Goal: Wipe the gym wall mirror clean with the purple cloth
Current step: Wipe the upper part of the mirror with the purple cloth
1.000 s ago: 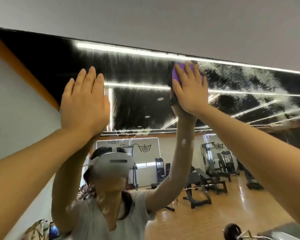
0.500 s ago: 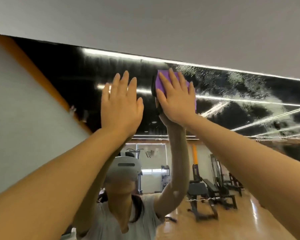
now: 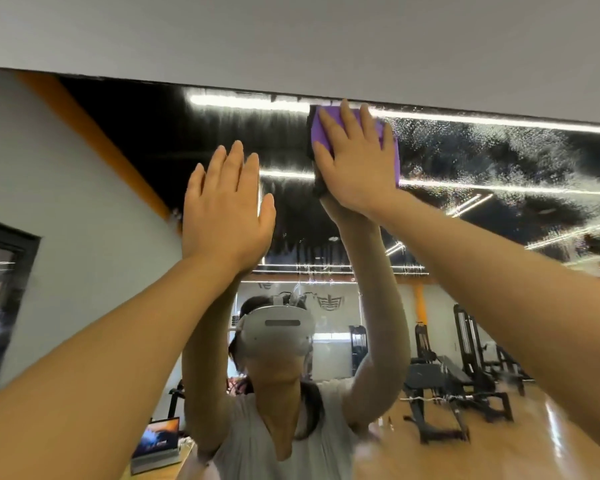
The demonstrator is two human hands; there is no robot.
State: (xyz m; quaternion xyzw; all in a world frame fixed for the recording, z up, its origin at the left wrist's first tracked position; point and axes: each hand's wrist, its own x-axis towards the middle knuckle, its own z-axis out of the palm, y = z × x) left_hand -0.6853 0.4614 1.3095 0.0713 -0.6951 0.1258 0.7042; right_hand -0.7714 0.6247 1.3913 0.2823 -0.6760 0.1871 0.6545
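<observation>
The wall mirror (image 3: 482, 161) fills the view below a grey wall strip. My right hand (image 3: 355, 164) presses the purple cloth (image 3: 390, 154) flat against the glass just under the mirror's top edge, fingers straight and spread over it. Only the cloth's edges show around the hand. My left hand (image 3: 226, 206) lies flat on the glass to the left and lower, fingers straight, holding nothing. Right of the cloth the glass carries a speckled white film; left of it the glass shows faint vertical streaks.
The grey wall (image 3: 291, 39) runs above the mirror's top edge. The mirror reflects me in a headset (image 3: 276, 330), a laptop (image 3: 158, 441) at lower left, and gym benches and machines (image 3: 465, 382) on a wooden floor.
My right hand has slid the cloth up to the mirror's top edge. My left hand stays flat on the glass, now lower relative to the right; the view has shifted.
</observation>
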